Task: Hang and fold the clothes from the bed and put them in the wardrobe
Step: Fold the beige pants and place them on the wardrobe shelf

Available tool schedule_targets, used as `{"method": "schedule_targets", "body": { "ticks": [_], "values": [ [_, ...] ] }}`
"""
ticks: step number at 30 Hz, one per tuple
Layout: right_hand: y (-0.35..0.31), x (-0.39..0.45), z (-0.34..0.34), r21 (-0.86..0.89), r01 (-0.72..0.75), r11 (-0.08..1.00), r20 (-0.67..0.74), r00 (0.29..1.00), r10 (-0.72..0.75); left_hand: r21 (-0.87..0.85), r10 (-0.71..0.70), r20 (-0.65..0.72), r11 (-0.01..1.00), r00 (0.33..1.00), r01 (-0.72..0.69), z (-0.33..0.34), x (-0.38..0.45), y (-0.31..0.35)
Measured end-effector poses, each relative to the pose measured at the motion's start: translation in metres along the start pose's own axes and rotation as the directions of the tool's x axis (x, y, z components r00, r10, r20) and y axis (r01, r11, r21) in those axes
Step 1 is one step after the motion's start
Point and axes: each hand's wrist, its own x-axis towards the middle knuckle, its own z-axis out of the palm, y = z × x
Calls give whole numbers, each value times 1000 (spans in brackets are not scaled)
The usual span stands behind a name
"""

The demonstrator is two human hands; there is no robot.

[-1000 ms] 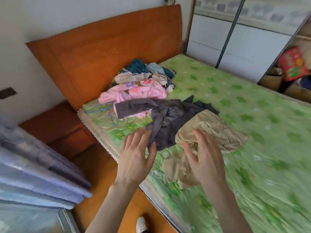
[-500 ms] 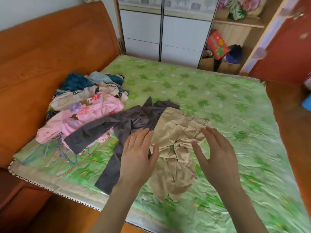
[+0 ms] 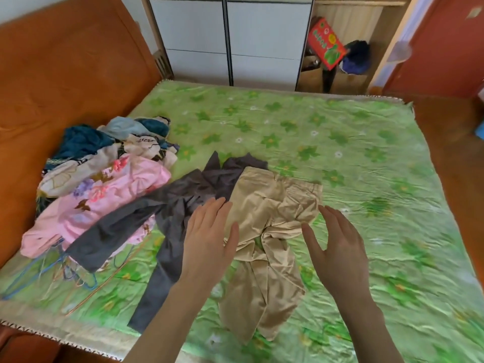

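Note:
Crumpled beige trousers (image 3: 264,221) lie in the middle of the green flowered bed (image 3: 327,142). A dark grey garment (image 3: 167,221) sprawls to their left, partly under them. My left hand (image 3: 208,242) hovers with straight fingers over the trousers' left edge. My right hand (image 3: 337,247) hovers with spread fingers at their right edge. Neither hand holds anything. A pile of clothes (image 3: 104,163) with a pink flowered top (image 3: 104,203) sits at the left by the headboard.
Several wire hangers (image 3: 62,271) lie under the pile near the bed's front left corner. The orange wooden headboard (image 3: 65,64) stands at the left. The wardrobe's white sliding doors (image 3: 230,40) are behind the bed, with an open section (image 3: 340,56) holding boxes. A red door (image 3: 445,43) is at the right.
My view has swung right and closer over the bed, bringing the wardrobe into view. Both hands have moved forward over the beige trousers, still holding nothing.

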Motion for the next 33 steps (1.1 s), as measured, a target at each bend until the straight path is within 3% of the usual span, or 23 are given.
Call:
{"method": "schedule_targets", "body": {
  "ticks": [6, 14, 27, 33],
  "values": [
    [27, 40, 30, 21, -144, 989, 68, 988, 142, -58, 43, 63, 998, 997, -39, 59, 44, -16],
    [73, 99, 103, -9, -278, 960, 110, 954, 278, -169, 8, 188, 985, 982, 24, 178, 98, -61],
    [186, 195, 252, -100, -495, 863, 295, 814, 500, -114, -20, 384, 991, 923, 68, 376, 167, -144],
    [256, 230, 333, 33, -641, 766, 344, 727, 594, -52, -110, 479, 987, 871, 153, 467, 189, -174]
  ]
}}
